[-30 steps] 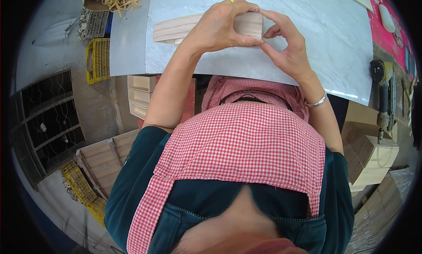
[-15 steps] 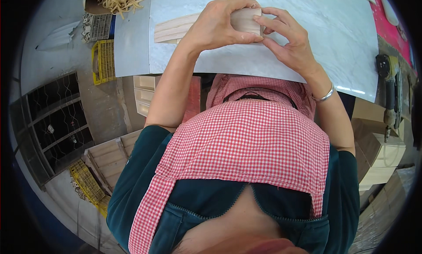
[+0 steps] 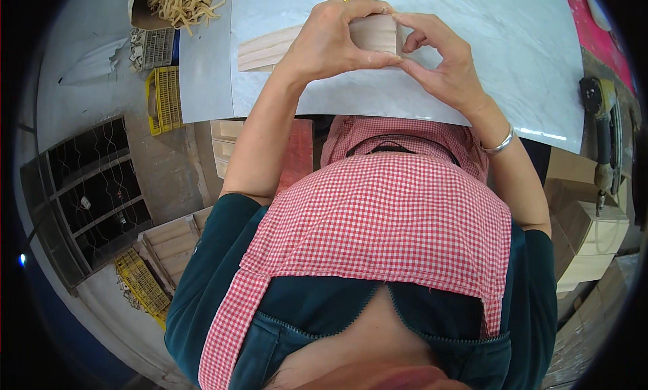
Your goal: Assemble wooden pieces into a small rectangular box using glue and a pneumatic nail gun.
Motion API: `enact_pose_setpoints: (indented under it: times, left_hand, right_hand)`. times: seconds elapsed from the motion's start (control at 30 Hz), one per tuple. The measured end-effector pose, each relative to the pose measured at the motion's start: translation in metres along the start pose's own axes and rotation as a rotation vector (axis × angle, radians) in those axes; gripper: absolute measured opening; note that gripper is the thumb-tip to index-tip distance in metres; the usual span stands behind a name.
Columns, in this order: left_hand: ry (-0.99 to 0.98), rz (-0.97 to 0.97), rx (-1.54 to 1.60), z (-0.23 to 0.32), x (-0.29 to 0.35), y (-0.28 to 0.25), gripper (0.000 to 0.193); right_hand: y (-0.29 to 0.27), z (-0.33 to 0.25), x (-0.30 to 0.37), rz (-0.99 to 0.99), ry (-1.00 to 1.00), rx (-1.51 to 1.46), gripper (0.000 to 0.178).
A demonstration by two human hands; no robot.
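A long, light-coloured wooden piece, box-like in shape [image 3: 373,36], lies on the table in front of me, its long side running left to right. My left hand [image 3: 325,38] spans it from above, thumb along the near edge and fingers over the far edge, closed on it. At its right end is my right hand [image 3: 451,61], with the thumb at the near corner and the index fingertip at the far corner. The other right fingers are curled beside the end face. My left hand covers the middle of the piece.
The pale marbled worktable [image 3: 499,66] lies under the wood. A container of tan strips [image 3: 183,4] stands at the far left, with a yellow crate [image 3: 164,98] below. A nail gun-like tool [image 3: 603,113] is by the right table edge, above wooden boxes [image 3: 592,238].
My right index finger has moved off the top of the wood to its far right corner. The left hand keeps its hold, and the view has shifted slightly.
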State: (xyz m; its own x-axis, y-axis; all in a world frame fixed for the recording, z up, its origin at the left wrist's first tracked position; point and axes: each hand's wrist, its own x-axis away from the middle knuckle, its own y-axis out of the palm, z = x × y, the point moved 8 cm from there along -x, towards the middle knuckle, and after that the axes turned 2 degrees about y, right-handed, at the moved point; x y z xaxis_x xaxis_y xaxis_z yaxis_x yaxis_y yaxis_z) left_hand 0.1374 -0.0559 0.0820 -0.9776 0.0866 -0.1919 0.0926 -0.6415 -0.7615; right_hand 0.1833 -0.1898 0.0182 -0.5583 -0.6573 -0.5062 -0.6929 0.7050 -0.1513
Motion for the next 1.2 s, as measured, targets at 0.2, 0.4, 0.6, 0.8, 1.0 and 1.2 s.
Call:
enact_pose_setpoints:
  times: [0.2, 0.4, 0.6, 0.8, 1.0, 1.2]
  left_hand:
    - [-0.019, 0.035, -0.082, 0.003, 0.006, -0.001, 0.058]
    - [0.024, 0.082, -0.026, 0.0, 0.008, -0.006, 0.056]
    - [-0.03, 0.088, -0.083, 0.004, 0.013, -0.017, 0.054]
    - [-0.081, 0.043, -0.121, -0.008, 0.023, -0.019, 0.051]
    - [-0.087, 0.081, -0.145, -0.004, 0.022, -0.015, 0.049]
    - [-0.034, 0.106, -0.168, 0.0, 0.007, -0.003, 0.049]
  right_hand:
    - [0.001, -0.009, 0.006, 0.095, -0.026, 0.035, 0.064]
    - [0.006, -0.013, -0.002, 0.015, -0.016, 0.081, 0.058]
    - [0.021, -0.032, -0.002, -0.022, -0.004, 0.226, 0.056]
    - [0.022, -0.047, -0.003, -0.093, 0.111, 0.345, 0.07]
    - [-0.191, -0.049, 0.056, 0.197, 0.215, 1.284, 0.049]
    - [-0.304, -0.038, 0.129, 0.125, 0.6, 1.674, 0.062]
